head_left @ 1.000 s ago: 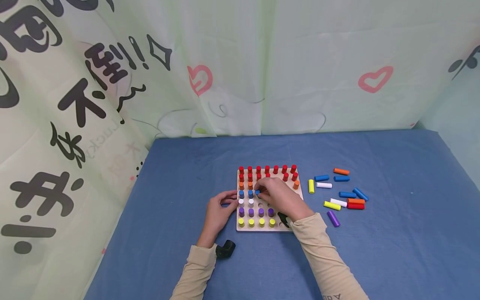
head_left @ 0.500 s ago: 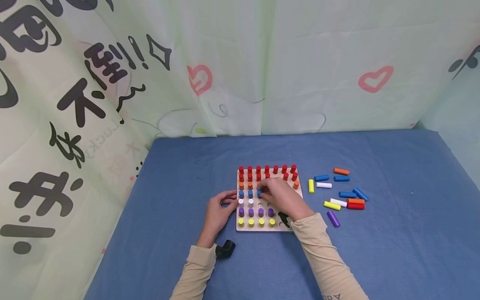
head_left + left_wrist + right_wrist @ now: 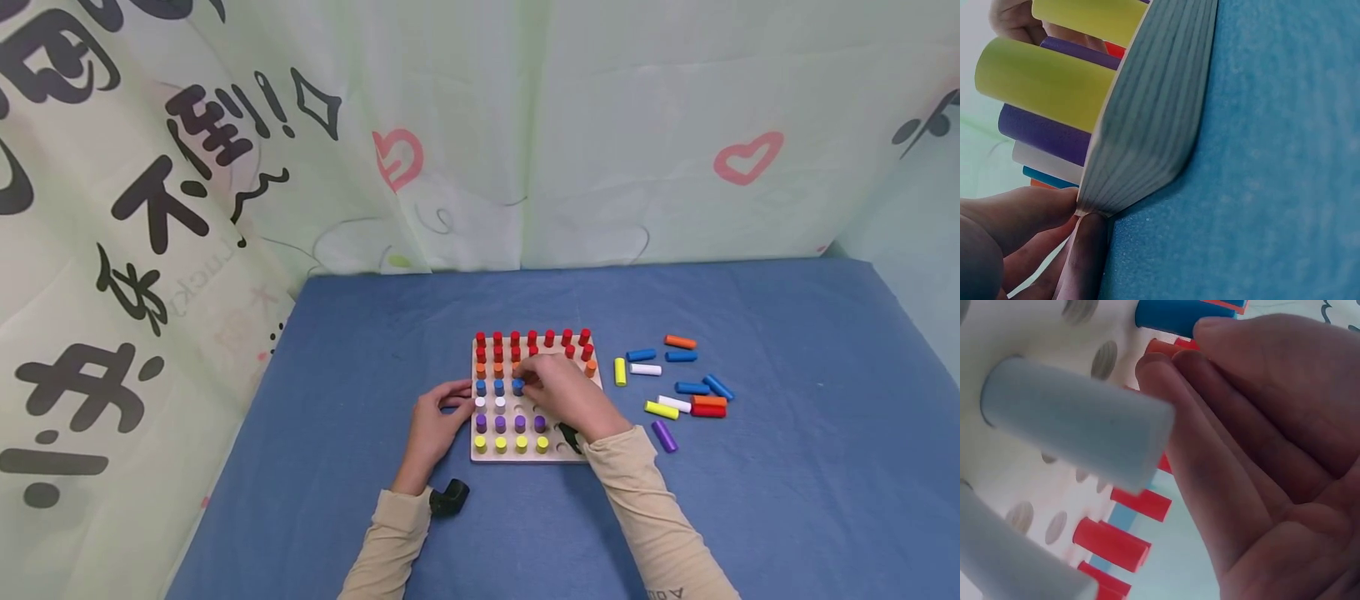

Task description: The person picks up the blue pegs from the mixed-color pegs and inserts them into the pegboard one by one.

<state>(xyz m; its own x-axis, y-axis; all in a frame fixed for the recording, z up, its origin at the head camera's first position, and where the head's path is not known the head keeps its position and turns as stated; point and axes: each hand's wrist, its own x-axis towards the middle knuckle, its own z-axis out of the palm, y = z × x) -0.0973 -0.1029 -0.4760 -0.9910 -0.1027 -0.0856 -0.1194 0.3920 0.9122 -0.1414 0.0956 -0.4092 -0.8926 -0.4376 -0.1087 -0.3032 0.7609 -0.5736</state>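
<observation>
A pale wooden pegboard [image 3: 506, 458] holds rows of red, orange, blue, white, purple and yellow pegs. My right hand [image 3: 566, 392] is over its middle and pinches a blue peg [image 3: 517, 387], the third from the left in the blue row. Seen from the right wrist, the thumb lies against that blue peg [image 3: 1169, 317], while the curled fingers are beside an orange peg [image 3: 1161, 347]. At the board's left side, my left hand [image 3: 438, 425] holds the edge; the left wrist view has its thumb [image 3: 1054, 203] and a finger at the board's corner.
Right of the board, loose pegs lie on the blue cloth [image 3: 787, 483]: blue, yellow, white, orange, red and purple [image 3: 664, 436]. Open holes show near the white pegs [image 3: 500, 405]. A black wrist camera [image 3: 450, 497] sits at the left cuff. A printed curtain [image 3: 600, 167] hangs behind.
The blue peg has shifted slightly right and now stands upright in its row, the right hand's fingertips moving with it. The left hand keeps its place at the board's edge.
</observation>
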